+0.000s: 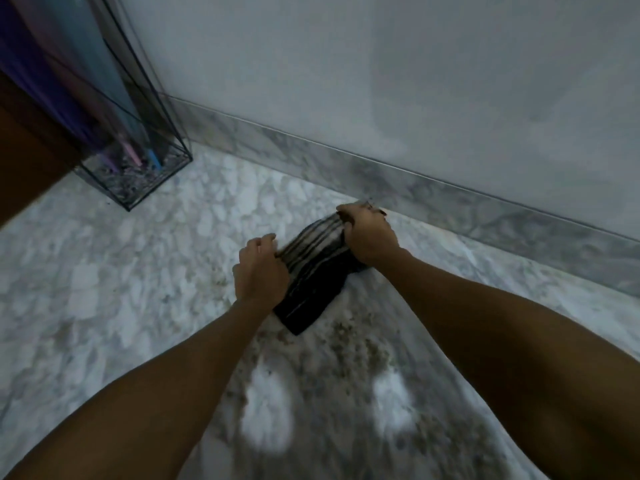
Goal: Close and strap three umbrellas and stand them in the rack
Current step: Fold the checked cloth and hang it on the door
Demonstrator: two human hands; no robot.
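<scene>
A black folding umbrella (pixel 311 289), collapsed, with its pale ribs bunched together, lies over the marble floor near the wall. My left hand (pixel 259 271) grips its left side at the ribs. At the far end my right hand (pixel 369 237) is closed around the ribs. A clear glass rack (pixel 138 174) with a dark frame stands at the upper left. Inside it stand a purple umbrella (pixel 41 81) and a light blue umbrella (pixel 90 64), tips down on pebbles.
A marble skirting (pixel 450 199) runs along a grey wall (pixel 381 81) just beyond the umbrella. A brown wooden panel (pixel 27 161) fills the left edge beside the rack. The marble floor (pixel 138 289) spreads left and toward me.
</scene>
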